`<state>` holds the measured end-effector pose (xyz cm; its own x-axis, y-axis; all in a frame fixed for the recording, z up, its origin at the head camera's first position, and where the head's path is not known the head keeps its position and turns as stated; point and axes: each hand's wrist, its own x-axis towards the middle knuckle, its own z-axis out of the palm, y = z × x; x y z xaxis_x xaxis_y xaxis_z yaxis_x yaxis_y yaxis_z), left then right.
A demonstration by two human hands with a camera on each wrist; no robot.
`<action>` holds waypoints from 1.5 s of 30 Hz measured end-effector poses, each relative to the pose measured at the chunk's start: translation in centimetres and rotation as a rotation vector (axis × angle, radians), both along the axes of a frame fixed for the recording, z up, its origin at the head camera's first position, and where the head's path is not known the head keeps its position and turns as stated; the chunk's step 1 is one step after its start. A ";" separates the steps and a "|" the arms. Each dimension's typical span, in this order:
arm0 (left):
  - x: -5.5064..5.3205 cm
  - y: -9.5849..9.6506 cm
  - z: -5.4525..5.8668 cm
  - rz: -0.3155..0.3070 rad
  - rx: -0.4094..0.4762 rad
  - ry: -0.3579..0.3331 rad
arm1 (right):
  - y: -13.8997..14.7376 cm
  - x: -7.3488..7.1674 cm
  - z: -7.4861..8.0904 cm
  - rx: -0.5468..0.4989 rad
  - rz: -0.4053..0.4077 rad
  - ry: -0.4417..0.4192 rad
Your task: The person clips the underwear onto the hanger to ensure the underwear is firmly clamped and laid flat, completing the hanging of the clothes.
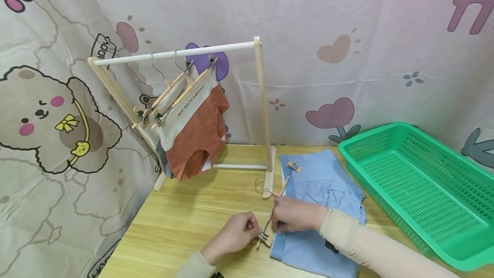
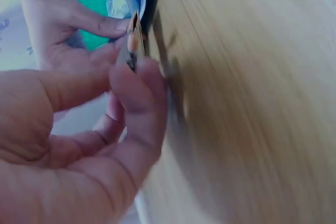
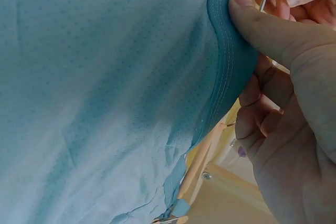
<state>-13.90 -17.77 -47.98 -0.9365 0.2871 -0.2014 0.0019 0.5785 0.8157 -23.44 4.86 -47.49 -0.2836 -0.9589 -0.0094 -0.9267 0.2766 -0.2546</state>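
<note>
A pair of light-blue boxer briefs lies on the table, its darker waistband toward the left. Along that waistband runs a wooden clip hanger with a metal hook; its far clip sits at the waistband's far corner. My left hand pinches the near clip between thumb and fingers, beside the briefs' near corner. The waistband's near part is pinched by my right hand, thumb on top and the other fingers curled beneath, close to the hanger bar.
At the back left stands a wooden rack with a white rail. From it hang orange boxer briefs on a clip hanger, with another hung garment behind. A green plastic basket is on the right. Printed cloth covers the wall.
</note>
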 end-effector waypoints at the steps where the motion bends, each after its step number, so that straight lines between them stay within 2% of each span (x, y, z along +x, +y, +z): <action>1: -0.2 -0.1 0.0 -0.003 0.051 -0.058 | 0.0 0.0 0.0 -0.005 0.008 0.010; 4: -0.9 -0.5 -0.3 0.001 0.173 -0.195 | 0.1 -0.1 -0.1 -0.019 0.028 0.026; 7: -1.4 -1.0 -0.5 -0.011 0.181 -0.245 | 0.2 0.0 -0.1 -0.017 0.030 0.025; 13: -1.7 -1.5 -0.4 -0.106 0.064 -0.228 | 0.3 0.1 -0.1 0.004 0.005 -0.002; 16: -1.7 -1.7 -0.3 -0.164 0.020 -0.196 | 0.4 0.1 -0.1 0.019 -0.011 -0.013; 19: -1.7 -1.9 -0.2 -0.190 -0.009 -0.170 | 0.5 0.1 -0.1 0.027 -0.024 -0.023; 21: -1.6 -2.0 -0.2 -0.180 -0.017 -0.156 | 0.5 0.1 -0.1 0.030 -0.029 -0.025; 26: -1.5 -2.0 -0.6 -0.093 0.022 -0.146 | 0.7 0.1 -0.1 0.027 -0.040 -0.045; 33: -1.4 -1.4 -1.3 0.008 0.179 -0.207 | 0.8 -0.2 -0.2 -0.020 -0.049 -0.070; 38: -1.6 -1.1 -1.7 0.022 0.246 -0.229 | 0.8 -0.3 -0.2 -0.026 -0.038 -0.089; 45: -1.7 -0.7 -1.8 0.007 0.283 -0.244 | 0.8 -0.2 0.0 -0.030 -0.033 -0.099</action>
<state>-15.64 -18.48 -49.75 -0.8730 0.3569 -0.3324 -0.2155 0.3292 0.9194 -23.68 5.66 -47.49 -0.3143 -0.9493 -0.0104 -0.8871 0.2976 -0.3528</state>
